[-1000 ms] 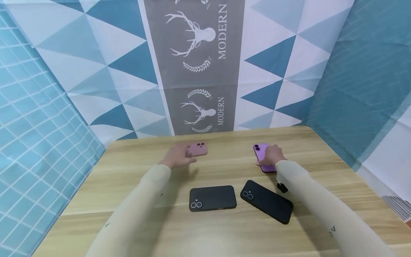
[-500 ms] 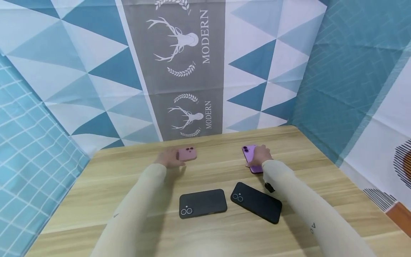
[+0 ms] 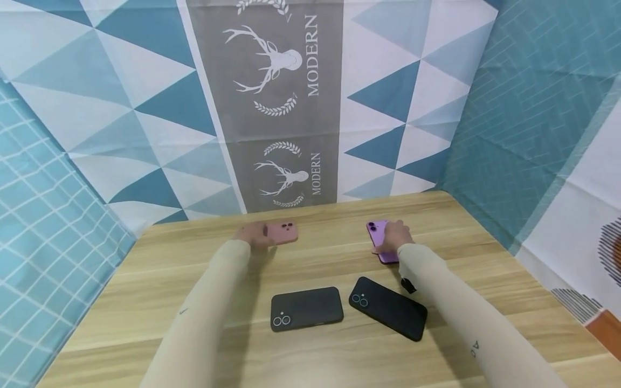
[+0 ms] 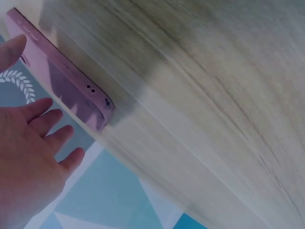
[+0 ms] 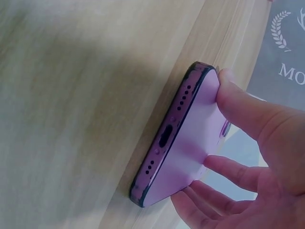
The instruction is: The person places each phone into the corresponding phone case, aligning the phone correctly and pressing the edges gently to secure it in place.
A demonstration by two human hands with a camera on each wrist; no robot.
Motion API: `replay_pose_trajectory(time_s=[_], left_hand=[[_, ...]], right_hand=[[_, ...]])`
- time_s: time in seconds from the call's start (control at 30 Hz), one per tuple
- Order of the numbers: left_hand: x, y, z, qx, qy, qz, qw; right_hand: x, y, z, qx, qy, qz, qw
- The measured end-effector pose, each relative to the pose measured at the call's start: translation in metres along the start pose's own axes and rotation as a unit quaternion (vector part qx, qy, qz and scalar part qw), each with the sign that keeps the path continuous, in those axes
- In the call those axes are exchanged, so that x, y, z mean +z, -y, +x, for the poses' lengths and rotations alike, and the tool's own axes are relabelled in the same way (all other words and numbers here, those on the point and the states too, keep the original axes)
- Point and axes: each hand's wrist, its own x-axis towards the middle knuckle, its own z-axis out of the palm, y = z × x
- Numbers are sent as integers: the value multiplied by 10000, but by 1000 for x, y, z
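Note:
At the far left of the table lies a pink phone (image 3: 283, 232), camera side up. My left hand (image 3: 253, 235) is at its left end; in the left wrist view the fingers (image 4: 59, 138) spread apart just off its surface, and the thumb is over one edge. To the right, a purple phone (image 3: 376, 234) rests flat on the table. My right hand (image 3: 395, 237) straddles it, thumb (image 5: 238, 102) at one long edge and fingers at the other, gripping it across its width. The hand hides part of its back.
Two black phones lie nearer on the wooden table (image 3: 310, 355): one (image 3: 306, 307) sideways in the middle, the other (image 3: 388, 308) slanted beside the right forearm. A small black piece (image 3: 408, 285) hangs under the right sleeve. Patterned cloth (image 3: 271, 108) hangs behind the table.
The head view has swung to the right, shifting the scene leftward. My left hand has drawn slightly back along the pink phone. The right hand stays on the purple phone; no phone has visibly moved.

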Motion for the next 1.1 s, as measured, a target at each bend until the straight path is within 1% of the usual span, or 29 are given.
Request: replay_pose_trajectory(time_s=[0.1, 0.33, 0.5, 0.63, 0.8, 0.87, 0.97, 1.1], left_hand=[[-1, -2, 3, -11, 47, 19, 10000], [-1, 1, 5, 51, 289, -53, 9996], [2, 4, 11, 206, 281, -88, 9994], [4, 7, 15, 272, 194, -154, 9993], [1, 9, 15, 102, 102, -272, 9995], [0, 9, 15, 84, 5, -319, 9995], [0, 11, 16, 241, -211, -173, 9993], [2, 14, 15, 468, -535, 223, 9972]], right_hand=[[0, 0, 0, -31, -12, -85, 10000], [6, 1, 4, -6, 34, -213, 9998], [6, -1, 7, -40, 14, -248, 9997], [4, -2, 7, -78, 10, -294, 9995], [2, 2, 4, -68, 33, -175, 9998], [1, 3, 1, -95, 28, -168, 9998], [-1, 3, -1, -164, 19, -207, 9996], [-1, 1, -2, -225, 6, -218, 9995]])
